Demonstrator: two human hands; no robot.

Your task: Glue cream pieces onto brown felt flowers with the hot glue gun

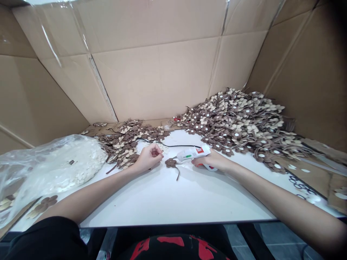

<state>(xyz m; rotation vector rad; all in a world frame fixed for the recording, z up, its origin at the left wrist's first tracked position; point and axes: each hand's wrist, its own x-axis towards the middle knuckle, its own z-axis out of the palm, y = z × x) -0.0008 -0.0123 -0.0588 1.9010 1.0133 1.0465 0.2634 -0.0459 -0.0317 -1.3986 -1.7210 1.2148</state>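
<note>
My right hand (214, 160) grips a white glue gun (193, 153) with its nozzle pointing left at a brown felt flower (171, 163) that lies on the white table (173, 195). My left hand (148, 157) rests on the table just left of the flower, fingers curled and pinched on something small that I cannot make out. A black cord (162, 144) runs from the gun back toward the left pile.
A large heap of brown-and-cream flowers (238, 122) fills the back right. A smaller heap (127, 141) lies back left. A clear plastic bag of cream discs (54, 166) sits at the left. Cardboard walls (162, 72) enclose the table.
</note>
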